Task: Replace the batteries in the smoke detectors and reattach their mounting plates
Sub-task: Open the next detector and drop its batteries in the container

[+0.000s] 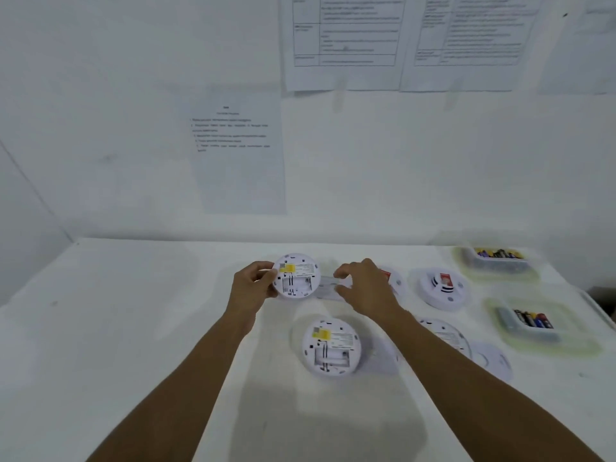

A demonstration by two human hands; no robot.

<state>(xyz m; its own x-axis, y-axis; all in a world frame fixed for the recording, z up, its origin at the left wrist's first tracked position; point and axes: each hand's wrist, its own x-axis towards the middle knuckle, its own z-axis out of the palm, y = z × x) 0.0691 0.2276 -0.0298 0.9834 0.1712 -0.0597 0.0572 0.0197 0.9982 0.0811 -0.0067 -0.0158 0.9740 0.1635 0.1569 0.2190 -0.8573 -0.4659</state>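
Note:
My left hand (251, 288) holds a round white smoke detector (296, 276) tilted up, its back with a yellow label and an empty battery bay facing me. My right hand (363, 285) reaches beside it, fingers pinched on a pale blurred thing (328, 286) that looks like a mounting plate. A second detector (331, 346) lies back-up on the table below. A third (445, 335) is partly hidden under my right forearm. Another detector (443, 288) lies face-up at the right, and one more (393, 278) peeks out behind my right hand.
Two clear trays of batteries stand at the right, one far (500, 260) and one nearer (533, 323). A loose mounting plate (493, 360) lies near the right forearm. The white table (133, 328) meets a wall with printed sheets (238, 151).

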